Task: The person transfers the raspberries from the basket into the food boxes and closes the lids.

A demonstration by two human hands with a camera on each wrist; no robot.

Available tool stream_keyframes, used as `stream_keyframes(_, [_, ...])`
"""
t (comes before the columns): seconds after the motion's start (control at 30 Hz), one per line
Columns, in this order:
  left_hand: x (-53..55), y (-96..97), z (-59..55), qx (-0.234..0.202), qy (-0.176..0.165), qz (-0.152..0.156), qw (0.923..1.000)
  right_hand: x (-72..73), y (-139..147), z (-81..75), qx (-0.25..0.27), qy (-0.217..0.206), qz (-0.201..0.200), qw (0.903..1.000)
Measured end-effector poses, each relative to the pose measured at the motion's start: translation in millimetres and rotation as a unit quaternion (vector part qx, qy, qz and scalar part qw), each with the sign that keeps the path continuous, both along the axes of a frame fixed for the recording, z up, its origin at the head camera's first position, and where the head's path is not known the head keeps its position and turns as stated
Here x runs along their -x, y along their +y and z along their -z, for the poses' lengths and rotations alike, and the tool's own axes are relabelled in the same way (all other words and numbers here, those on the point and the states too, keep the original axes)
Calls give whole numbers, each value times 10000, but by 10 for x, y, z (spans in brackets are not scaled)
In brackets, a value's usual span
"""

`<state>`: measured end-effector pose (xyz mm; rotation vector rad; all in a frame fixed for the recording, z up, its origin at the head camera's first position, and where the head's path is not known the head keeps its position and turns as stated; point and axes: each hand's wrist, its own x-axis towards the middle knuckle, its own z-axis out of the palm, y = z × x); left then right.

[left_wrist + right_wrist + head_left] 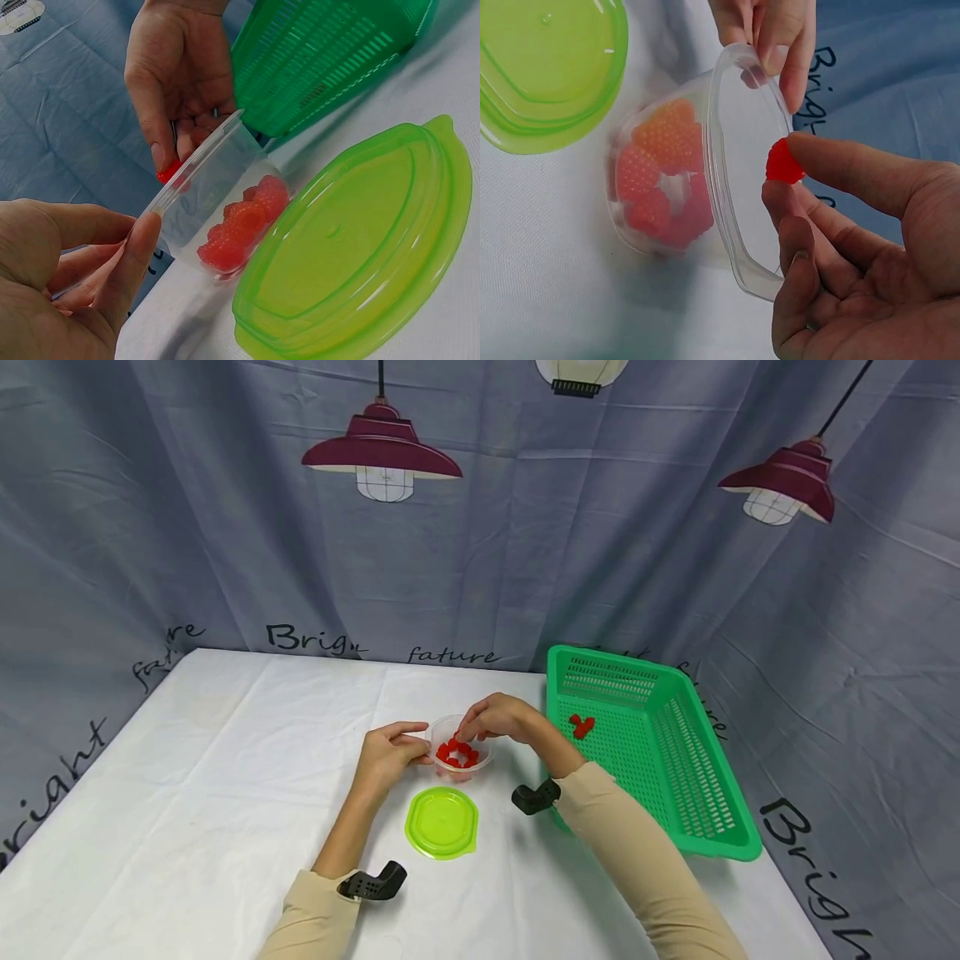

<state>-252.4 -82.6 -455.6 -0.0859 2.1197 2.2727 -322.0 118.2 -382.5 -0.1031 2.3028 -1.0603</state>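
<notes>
A clear plastic tub (727,187) stands on the white table with several raspberries (244,225) lying in its bottom. My left hand (384,756) pinches the tub's rim between thumb and fingers on its left side. Over the tub's mouth is my right hand (497,718), pinching a single red raspberry (782,163) between thumb and fingertip. In the right wrist view that raspberry is beside the rim opening, above the others. A green lid (442,823) lies flat on the table just in front of the tub.
To the right stands a green perforated basket (693,760), its side close to my right forearm. A few more raspberries (581,727) lie together in its far left part. A grey printed curtain (480,527) hangs behind the white table (187,802).
</notes>
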Motion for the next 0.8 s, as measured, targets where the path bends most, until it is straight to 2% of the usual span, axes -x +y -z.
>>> stream_keyframes(0.8, [2,-3,-8,-112,-21,79,9999,-21,8,24,13,102,-50,9999])
